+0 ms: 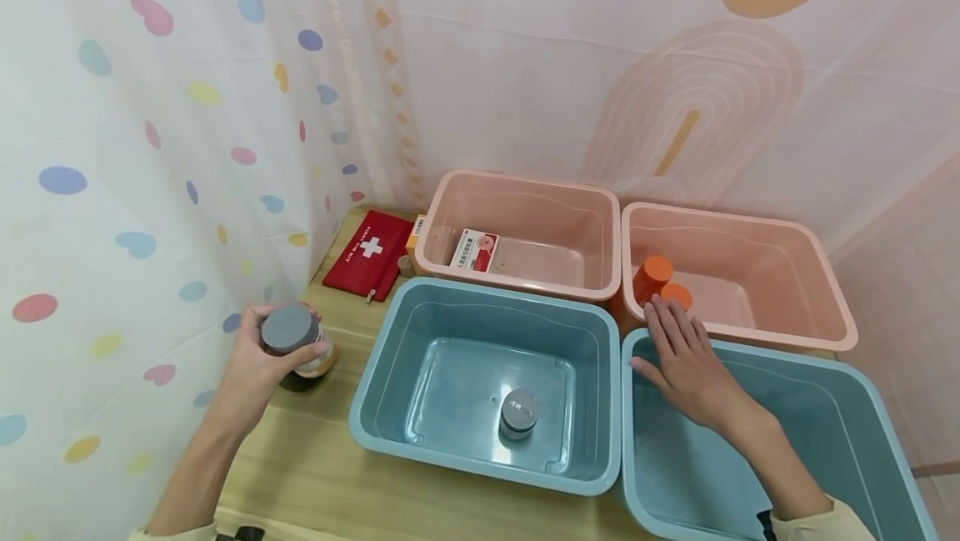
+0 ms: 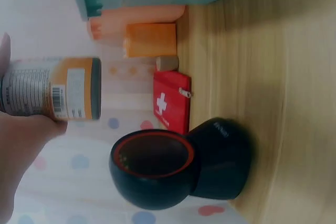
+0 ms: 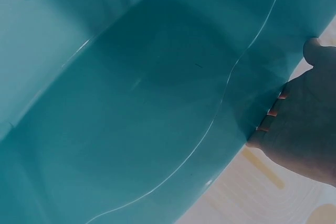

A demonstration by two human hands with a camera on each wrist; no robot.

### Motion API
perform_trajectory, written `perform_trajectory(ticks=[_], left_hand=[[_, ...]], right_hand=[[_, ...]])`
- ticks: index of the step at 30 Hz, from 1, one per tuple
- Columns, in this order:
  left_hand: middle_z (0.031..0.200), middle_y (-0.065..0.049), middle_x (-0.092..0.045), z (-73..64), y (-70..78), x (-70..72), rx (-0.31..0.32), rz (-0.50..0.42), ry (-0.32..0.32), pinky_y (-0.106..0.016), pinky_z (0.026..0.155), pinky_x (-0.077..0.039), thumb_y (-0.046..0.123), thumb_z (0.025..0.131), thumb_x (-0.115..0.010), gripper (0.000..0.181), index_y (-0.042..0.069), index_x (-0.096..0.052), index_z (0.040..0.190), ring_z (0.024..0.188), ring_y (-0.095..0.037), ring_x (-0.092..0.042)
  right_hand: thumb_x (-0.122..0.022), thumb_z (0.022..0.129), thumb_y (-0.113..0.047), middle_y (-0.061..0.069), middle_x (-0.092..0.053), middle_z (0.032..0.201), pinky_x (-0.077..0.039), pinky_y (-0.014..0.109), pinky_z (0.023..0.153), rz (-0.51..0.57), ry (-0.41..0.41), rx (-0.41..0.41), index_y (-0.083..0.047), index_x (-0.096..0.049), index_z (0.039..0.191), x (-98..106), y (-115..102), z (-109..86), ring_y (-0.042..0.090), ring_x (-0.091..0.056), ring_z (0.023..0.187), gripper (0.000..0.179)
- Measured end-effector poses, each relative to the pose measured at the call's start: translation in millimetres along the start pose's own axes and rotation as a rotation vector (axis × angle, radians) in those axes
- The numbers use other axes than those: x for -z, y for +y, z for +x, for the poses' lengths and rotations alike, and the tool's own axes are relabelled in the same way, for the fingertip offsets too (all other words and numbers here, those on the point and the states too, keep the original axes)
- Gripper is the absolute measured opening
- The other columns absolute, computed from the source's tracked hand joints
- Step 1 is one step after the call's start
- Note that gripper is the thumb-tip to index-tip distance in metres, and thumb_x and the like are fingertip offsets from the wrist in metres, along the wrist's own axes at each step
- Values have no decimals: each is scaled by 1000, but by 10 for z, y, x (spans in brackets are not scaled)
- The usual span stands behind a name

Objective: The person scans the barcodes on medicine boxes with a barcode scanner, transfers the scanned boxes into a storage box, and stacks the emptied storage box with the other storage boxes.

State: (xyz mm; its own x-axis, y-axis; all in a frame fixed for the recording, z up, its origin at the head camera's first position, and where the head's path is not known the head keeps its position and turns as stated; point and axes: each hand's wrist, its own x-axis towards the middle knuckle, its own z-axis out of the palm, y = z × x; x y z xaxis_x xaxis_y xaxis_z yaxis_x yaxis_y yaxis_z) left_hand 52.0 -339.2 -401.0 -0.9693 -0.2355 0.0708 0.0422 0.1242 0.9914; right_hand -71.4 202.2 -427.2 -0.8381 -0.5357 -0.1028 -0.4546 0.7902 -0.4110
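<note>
Jar with gray lid is resting in the left hand's grip, the right hand holding nothing.
On the left hand, fingers are curling round it above the table, near a black device; right fingers are extending straight over the rim of the right blue bin, near two orange-capped bottles, contact being unclear. Between the hands, the left blue bin is holding a small tub. Bare wood is stretching between left forearm and bin.
</note>
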Motion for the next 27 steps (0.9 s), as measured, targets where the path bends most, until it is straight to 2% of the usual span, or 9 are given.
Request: perform_trajectory(ticks=[3, 8, 12, 15, 18, 20, 24, 27], left_hand=[[127, 11, -65, 14, -22, -45, 51, 48, 71, -11, 92, -53, -11, 92, -81, 64, 21, -42, 132, 109, -4, -67], [131, 11, -58, 51, -17, -56, 116, 93, 140, -9, 91, -50, -4, 92, -84, 66, 24, -38, 130, 112, -4, -61], [130, 10, -54, 55, -20, -38, 151, 144, 164, -9, 90, -49, -1, 92, -86, 66, 24, -37, 129, 113, -4, -58], [127, 9, -56, 40, -37, -19, 166, 145, 157, -9, 90, -49, 2, 94, -85, 62, 23, -39, 129, 113, -5, -59], [130, 11, -59, 23, -60, 2, 156, 118, 119, -8, 93, -49, 4, 98, -82, 56, 23, -43, 134, 117, -2, -60], [134, 13, -60, 18, -70, 16, 124, 104, 72, -7, 95, -49, 4, 100, -79, 54, 19, -49, 142, 119, 1, -60], [142, 14, -62, 69, -18, 35, 0, 90, -71, -7, 100, -48, -3, 104, -70, 55, 9, -54, 156, 125, 3, -60], [144, 12, -66, 183, 100, 41, -105, 74, -161, -9, 106, -45, -7, 106, -63, 54, 5, -52, 158, 130, 1, -60]], right_hand=[[-67, 108, -31, 33, -12, 179, -6, 74, 132, 3, 0, -1, 12, -20, 169, -4, 8, 4, 56, -6, 165, 88], [-67, 108, -32, 32, -12, 180, -7, 74, 131, 6, 5, -2, 11, -20, 169, 0, 7, 5, 56, -7, 165, 88], [-67, 108, -32, 33, -12, 180, -7, 74, 131, 10, 5, -1, 11, -20, 169, 1, 11, 1, 56, -6, 165, 89], [-68, 108, -31, 33, -11, 180, -6, 74, 132, 14, 8, 1, 11, -19, 169, 3, 11, -4, 56, -6, 165, 89], [-68, 108, -31, 32, -11, 180, -6, 73, 132, 14, 10, 1, 11, -19, 169, 6, 11, -3, 56, -6, 165, 89], [-67, 108, -31, 32, -11, 180, -6, 73, 132, 11, 7, 0, 11, -19, 170, 6, 11, 1, 56, -6, 165, 89], [-67, 108, -31, 33, -13, 179, -8, 74, 131, 12, 17, 6, 12, -21, 169, 3, 0, 3, 56, -8, 165, 88], [-68, 108, -31, 34, -14, 179, -9, 75, 131, 20, 25, 9, 12, -21, 168, -2, -7, -1, 57, -9, 164, 87]])
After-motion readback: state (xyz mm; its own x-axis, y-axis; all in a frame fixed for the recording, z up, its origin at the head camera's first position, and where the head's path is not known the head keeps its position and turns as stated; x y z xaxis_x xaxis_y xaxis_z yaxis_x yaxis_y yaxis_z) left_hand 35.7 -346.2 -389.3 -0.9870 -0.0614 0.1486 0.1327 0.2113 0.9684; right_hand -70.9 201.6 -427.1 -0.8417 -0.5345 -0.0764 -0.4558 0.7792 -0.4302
